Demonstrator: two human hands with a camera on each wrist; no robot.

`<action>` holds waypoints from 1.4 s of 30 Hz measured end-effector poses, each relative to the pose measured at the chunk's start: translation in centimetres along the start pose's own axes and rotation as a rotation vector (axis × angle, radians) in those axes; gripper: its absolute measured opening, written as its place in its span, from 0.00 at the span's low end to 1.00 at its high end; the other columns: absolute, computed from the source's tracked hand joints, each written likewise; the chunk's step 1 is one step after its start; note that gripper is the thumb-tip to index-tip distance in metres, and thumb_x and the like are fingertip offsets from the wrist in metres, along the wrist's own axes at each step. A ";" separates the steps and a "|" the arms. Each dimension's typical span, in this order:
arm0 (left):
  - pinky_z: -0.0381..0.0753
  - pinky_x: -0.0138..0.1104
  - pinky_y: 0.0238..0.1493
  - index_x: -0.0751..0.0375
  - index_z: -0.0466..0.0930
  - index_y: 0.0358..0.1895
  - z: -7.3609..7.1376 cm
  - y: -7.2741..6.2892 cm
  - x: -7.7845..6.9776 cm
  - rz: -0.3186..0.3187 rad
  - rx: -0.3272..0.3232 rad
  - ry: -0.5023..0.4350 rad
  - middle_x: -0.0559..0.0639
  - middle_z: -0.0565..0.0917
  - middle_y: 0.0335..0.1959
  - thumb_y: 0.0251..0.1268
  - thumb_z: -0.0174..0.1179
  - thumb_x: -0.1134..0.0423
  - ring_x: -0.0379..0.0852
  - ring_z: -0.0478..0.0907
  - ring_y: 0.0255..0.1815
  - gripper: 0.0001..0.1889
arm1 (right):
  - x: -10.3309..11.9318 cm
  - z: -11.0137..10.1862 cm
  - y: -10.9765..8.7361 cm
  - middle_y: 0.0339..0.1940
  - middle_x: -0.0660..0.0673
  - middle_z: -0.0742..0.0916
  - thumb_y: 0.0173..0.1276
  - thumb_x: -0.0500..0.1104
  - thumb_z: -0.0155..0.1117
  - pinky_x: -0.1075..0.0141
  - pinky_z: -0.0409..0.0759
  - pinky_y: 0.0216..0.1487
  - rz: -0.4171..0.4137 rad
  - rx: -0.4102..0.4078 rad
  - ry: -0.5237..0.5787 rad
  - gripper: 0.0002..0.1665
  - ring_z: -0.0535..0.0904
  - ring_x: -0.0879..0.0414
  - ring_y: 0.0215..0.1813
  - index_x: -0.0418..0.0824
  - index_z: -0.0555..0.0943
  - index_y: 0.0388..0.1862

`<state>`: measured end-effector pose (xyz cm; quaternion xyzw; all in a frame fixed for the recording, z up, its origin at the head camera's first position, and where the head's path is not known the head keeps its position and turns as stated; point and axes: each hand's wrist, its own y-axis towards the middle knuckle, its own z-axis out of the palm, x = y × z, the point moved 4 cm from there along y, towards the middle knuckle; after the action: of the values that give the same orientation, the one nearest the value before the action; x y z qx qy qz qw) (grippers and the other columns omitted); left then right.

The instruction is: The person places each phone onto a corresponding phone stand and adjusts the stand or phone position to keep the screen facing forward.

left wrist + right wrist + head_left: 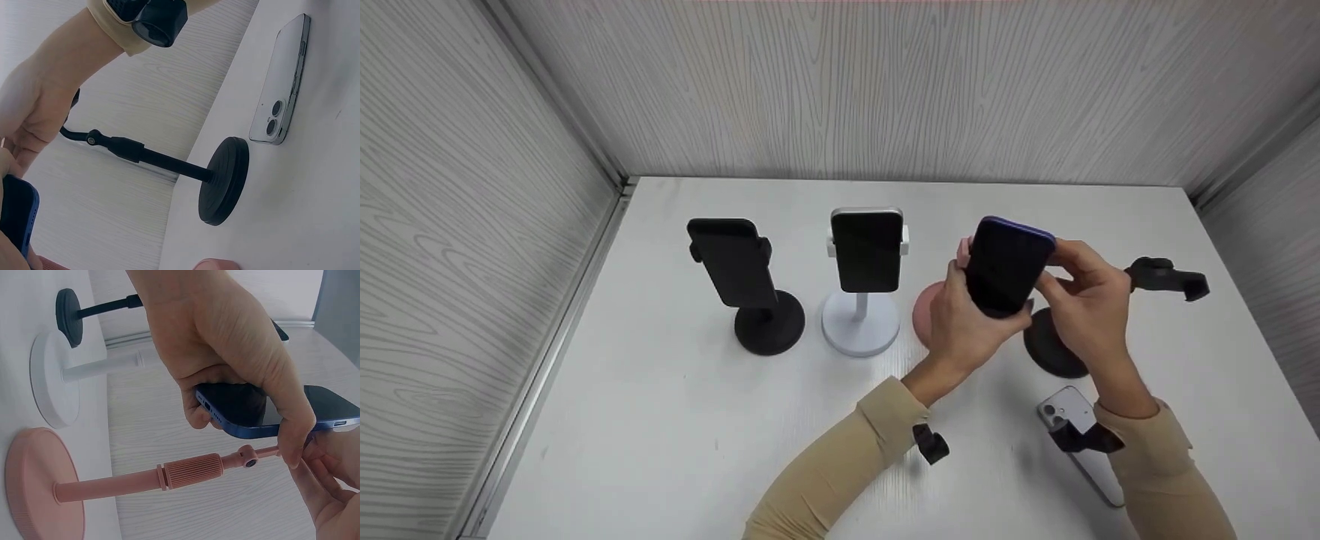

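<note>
My left hand grips a blue-edged smartphone from below and the left, its thumb across the lower part of the dark screen in the right wrist view. Behind the phone rises a pink phone stand, with one pink clamp arm showing at the phone's left side. My right hand has bent fingers at the phone's right edge. In the right wrist view its fingertips meet the top of the pink stand under the phone. What they hold there is hidden.
A black stand and a white stand at left each bear a phone. Right of the pink stand is another black stand with an empty holder. A silver-white phone lies face down near my right forearm. Wood-grain panels wall the table.
</note>
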<state>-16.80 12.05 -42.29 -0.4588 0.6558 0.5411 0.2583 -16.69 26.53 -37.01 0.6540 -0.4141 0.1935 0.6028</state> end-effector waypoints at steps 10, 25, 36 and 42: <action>0.83 0.30 0.57 0.69 0.65 0.71 0.0 -0.1 0.0 -0.015 -0.032 0.005 0.57 0.85 0.57 0.48 0.81 0.58 0.46 0.87 0.53 0.47 | 0.2 0.1 -0.1 0.44 0.57 0.92 0.60 0.18 0.71 0.75 0.87 0.42 -0.013 0.004 0.006 0.19 0.90 0.63 0.46 0.23 0.86 0.50; 0.85 0.32 0.58 0.71 0.62 0.75 0.4 -0.3 0.0 -0.025 -0.074 0.000 0.59 0.85 0.60 0.48 0.81 0.59 0.49 0.87 0.54 0.51 | 0.4 -0.2 0.0 0.44 0.59 0.92 0.60 0.17 0.70 0.76 0.87 0.41 -0.037 0.014 -0.019 0.19 0.90 0.64 0.46 0.25 0.87 0.50; 0.84 0.31 0.53 0.68 0.68 0.67 0.3 -0.3 -0.1 -0.072 -0.102 0.004 0.56 0.88 0.53 0.48 0.81 0.59 0.46 0.87 0.49 0.43 | 0.3 -0.7 -0.1 0.43 0.60 0.91 0.58 0.15 0.69 0.78 0.86 0.41 -0.049 0.032 -0.041 0.19 0.90 0.65 0.48 0.24 0.87 0.49; 0.85 0.32 0.54 0.69 0.67 0.69 0.4 -0.3 -0.1 -0.068 -0.118 0.015 0.56 0.88 0.55 0.46 0.82 0.59 0.47 0.87 0.50 0.46 | 0.5 -0.9 -0.1 0.43 0.60 0.90 0.58 0.16 0.69 0.78 0.86 0.41 -0.047 0.043 -0.050 0.18 0.90 0.66 0.47 0.24 0.87 0.48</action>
<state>-16.58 12.46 -42.48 -0.4992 0.6089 0.5662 0.2439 -16.15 27.21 -36.54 0.6811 -0.4090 0.1717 0.5825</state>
